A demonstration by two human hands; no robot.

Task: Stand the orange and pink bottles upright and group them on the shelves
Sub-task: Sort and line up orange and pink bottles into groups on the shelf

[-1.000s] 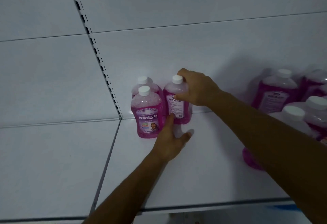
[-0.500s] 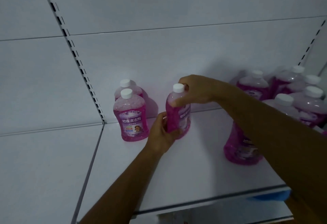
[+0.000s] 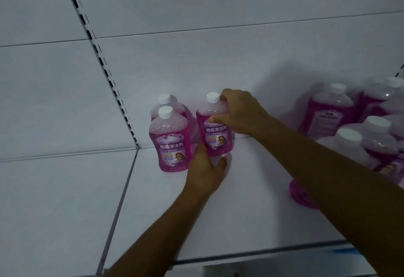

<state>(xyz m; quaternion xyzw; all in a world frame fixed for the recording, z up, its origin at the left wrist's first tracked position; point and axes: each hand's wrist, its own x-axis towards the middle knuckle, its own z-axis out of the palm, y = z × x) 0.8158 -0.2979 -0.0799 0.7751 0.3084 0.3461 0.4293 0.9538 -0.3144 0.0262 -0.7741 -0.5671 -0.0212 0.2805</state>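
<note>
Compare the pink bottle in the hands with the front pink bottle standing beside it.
The held bottle is gripped by both hands, right hand at its shoulder, left hand at its base; the front bottle stands free, nearer the shelf edge. Both are upright, white-capped, labels forward.

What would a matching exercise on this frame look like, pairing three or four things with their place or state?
Things:
1. held bottle
2. left hand
3. right hand
4. front standing bottle

States:
A. grips the held bottle's shoulder
B. stands untouched, label forward
C. grips the held bottle's base
D. gripped by both hands

Pairs: 1-D, 2-C, 3-A, 4-B
</note>
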